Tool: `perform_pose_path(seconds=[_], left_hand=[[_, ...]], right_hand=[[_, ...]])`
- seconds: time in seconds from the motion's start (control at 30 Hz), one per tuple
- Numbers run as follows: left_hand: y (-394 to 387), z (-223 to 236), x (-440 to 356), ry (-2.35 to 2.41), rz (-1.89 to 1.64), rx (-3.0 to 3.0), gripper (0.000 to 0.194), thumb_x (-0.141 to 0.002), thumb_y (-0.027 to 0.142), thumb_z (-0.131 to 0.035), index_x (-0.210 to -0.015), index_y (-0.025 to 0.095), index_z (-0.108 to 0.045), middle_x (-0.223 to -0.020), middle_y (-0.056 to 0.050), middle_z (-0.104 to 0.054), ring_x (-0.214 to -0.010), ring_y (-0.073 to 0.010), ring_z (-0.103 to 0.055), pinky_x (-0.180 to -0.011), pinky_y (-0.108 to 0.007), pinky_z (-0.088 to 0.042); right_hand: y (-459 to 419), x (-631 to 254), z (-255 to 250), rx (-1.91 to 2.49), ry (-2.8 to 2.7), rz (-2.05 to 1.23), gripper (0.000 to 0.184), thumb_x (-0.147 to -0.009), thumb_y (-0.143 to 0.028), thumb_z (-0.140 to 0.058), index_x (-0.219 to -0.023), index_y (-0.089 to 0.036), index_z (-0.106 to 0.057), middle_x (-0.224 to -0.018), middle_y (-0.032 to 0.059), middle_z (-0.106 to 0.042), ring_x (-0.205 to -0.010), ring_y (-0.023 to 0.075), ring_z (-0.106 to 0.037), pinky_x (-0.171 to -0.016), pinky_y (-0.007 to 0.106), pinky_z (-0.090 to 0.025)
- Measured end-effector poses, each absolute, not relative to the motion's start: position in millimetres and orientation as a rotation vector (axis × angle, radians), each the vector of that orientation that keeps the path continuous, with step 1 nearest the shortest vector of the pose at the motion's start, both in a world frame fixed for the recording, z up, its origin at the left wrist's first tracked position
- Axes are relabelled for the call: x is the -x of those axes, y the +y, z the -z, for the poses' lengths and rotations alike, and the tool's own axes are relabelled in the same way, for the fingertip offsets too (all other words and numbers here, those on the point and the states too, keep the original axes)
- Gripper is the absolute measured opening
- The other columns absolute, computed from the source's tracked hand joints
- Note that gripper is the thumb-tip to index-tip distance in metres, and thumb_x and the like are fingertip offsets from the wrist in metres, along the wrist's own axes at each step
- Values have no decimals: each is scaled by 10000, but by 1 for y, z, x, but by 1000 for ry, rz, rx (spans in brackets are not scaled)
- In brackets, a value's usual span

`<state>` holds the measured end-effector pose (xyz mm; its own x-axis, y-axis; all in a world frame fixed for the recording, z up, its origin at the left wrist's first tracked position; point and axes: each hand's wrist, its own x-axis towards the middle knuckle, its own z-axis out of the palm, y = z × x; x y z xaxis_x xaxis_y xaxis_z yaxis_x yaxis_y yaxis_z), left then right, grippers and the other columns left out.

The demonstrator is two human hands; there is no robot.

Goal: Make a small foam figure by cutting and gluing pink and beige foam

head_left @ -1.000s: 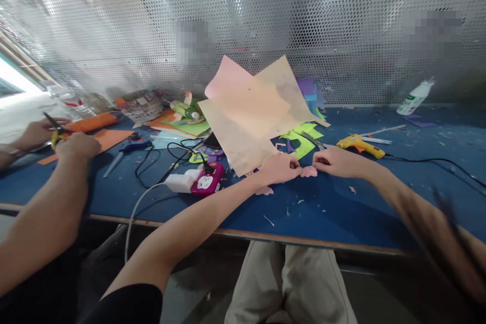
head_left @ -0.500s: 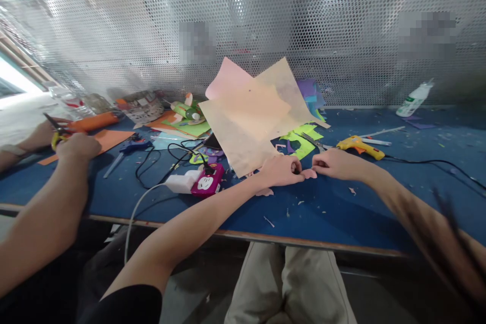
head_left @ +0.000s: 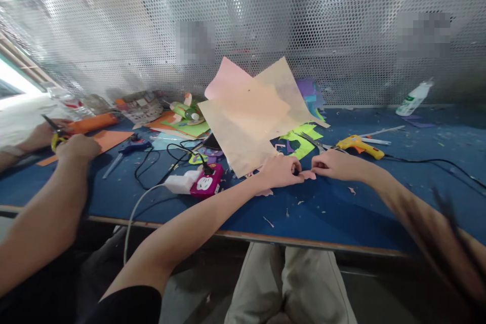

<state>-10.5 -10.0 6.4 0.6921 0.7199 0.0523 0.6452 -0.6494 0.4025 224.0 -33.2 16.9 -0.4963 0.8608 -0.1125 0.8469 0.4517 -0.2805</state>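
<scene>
Lying on the tabletop [head_left: 341, 215], a big tan sheet [head_left: 243, 147] is crowding the left hand [head_left: 279, 169], and a bump could be sliding it. Beside the right hand [head_left: 336, 164], a yellow glue gun [head_left: 360, 147] is getting in the way. Between the hands, the left grip is pinching a tiny pink paper [head_left: 310, 175] that pulling could be tearing; I cannot tell if the right is holding it.

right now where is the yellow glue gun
In the head view, the yellow glue gun lies right of centre on the blue table, just beyond the right hand and nearer than the white bottle.
</scene>
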Motion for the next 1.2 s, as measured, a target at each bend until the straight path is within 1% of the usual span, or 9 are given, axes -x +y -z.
perform_pose_path(seconds=[0.3,0.43,0.53,0.63,0.77,0.83,0.93,1.1,1.2], left_hand=[[-11,-7,10,1030,-316,-2592,311,-828,522,-655,-929,241,-743,-817,-26,-725,-762,-198,-649,-625,-289,-426],[-14,-8,9,1019,-305,-2606,245,-835,447,-645,-916,232,-732,-855,-33,-730,-767,-195,-649,-649,-290,-449],[-16,-9,9,1061,-317,-2614,272,-817,452,-665,-968,230,-701,-862,-35,-729,-779,-209,-656,-670,-305,-471],[-16,-8,9,1072,-334,-2621,294,-818,452,-666,-1010,229,-669,-845,-29,-722,-781,-222,-663,-679,-321,-481],[-14,-8,11,1046,-381,-2631,282,-819,445,-671,-999,228,-656,-823,-25,-712,-769,-222,-659,-663,-323,-472],[-13,-8,12,1036,-430,-2629,230,-846,417,-650,-967,222,-653,-828,-29,-709,-763,-212,-655,-648,-316,-461],[-11,-9,12,1036,-507,-2626,141,-905,338,-591,-960,221,-646,-833,-23,-706,-777,-195,-655,-654,-305,-459],[-7,-5,11,1020,-608,-2664,181,-975,357,-529,-997,220,-646,-1057,-56,-691,-917,-210,-659,-751,-325,-505],[-6,-3,12,1004,-694,-2636,214,-1004,370,-492,-1030,209,-630,-1133,-71,-665,-904,-196,-654,-742,-327,-511]], right_hand=[[-33,-224,-16,1582,-2619,-467,240,-925,-371,-549,-784,-210,-658,-676,20,-665,-602,154,-542,-590,287,-324],[-35,-223,-16,1508,-2587,-393,191,-903,-392,-593,-896,-224,-682,-815,41,-713,-707,181,-602,-631,297,-357],[-39,-221,-19,1441,-2607,-333,285,-923,-510,-583,-1023,-267,-692,-938,36,-729,-776,198,-632,-660,304,-375],[-42,-219,-21,1455,-2636,-379,398,-939,-628,-523,-1009,-275,-694,-960,32,-732,-772,199,-641,-656,304,-383],[-42,-218,-22,1495,-2645,-398,361,-926,-599,-559,-1019,-273,-682,-1001,33,-730,-820,210,-654,-668,303,-391],[-42,-220,-21,1506,-2645,-405,327,-923,-565,-569,-1028,-275,-679,-1021,37,-728,-842,217,-657,-675,301,-391],[-41,-222,-21,1536,-2633,-416,365,-922,-589,-549,-1016,-261,-679,-1023,54,-727,-848,228,-658,-668,301,-386],[-41,-221,-20,1576,-2617,-434,428,-921,-641,-520,-981,-244,-670,-1007,62,-720,-844,228,-651,-661,302,-378],[-41,-221,-20,1590,-2603,-485,459,-914,-673,-514,-992,-248,-669,-1028,59,-718,-870,235,-647,-680,308,-390]])
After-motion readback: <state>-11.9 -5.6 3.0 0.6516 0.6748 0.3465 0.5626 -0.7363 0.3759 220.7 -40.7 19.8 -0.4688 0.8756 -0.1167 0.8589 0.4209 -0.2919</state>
